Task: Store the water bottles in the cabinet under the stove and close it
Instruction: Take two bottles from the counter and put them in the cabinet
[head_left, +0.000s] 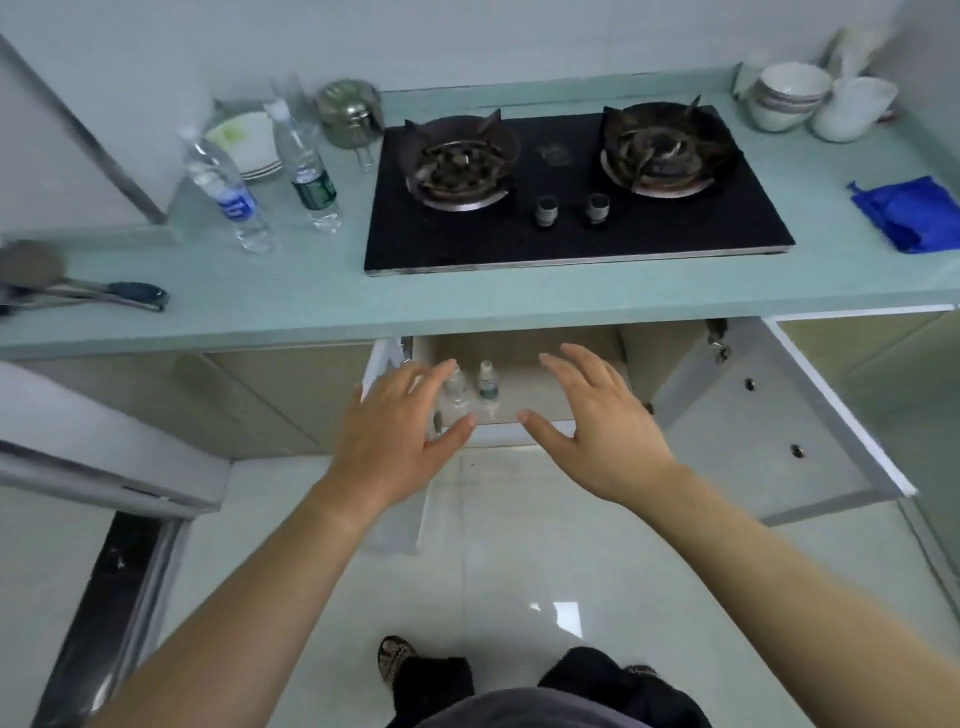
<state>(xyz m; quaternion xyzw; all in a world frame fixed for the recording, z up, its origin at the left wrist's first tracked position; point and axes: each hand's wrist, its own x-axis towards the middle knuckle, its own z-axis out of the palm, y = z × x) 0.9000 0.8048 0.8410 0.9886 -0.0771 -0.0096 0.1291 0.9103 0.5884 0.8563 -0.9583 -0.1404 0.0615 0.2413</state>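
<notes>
Two clear water bottles stand on the counter left of the stove: one with a blue label (228, 195) and one with a green label (307, 174). Two more bottles (456, 387) (487, 384) stand upright inside the open cabinet (550, 395) under the stove. The right cabinet door (769, 415) swings wide open; the left door (387, 358) is open too, mostly hidden behind my left hand (400, 415). My left hand hovers in front of the cabinet, fingers spread, holding nothing. Beside it, my right hand (597, 415) is also empty with fingers apart.
A black two-burner gas stove (571, 192) sits in the pale green counter (291, 306). Plates (244, 145) and a steel pot (350, 111) stand at the back left, bowls (789, 96) at the back right, a blue cloth (906, 213) at the right, ladles (78, 286) at the left.
</notes>
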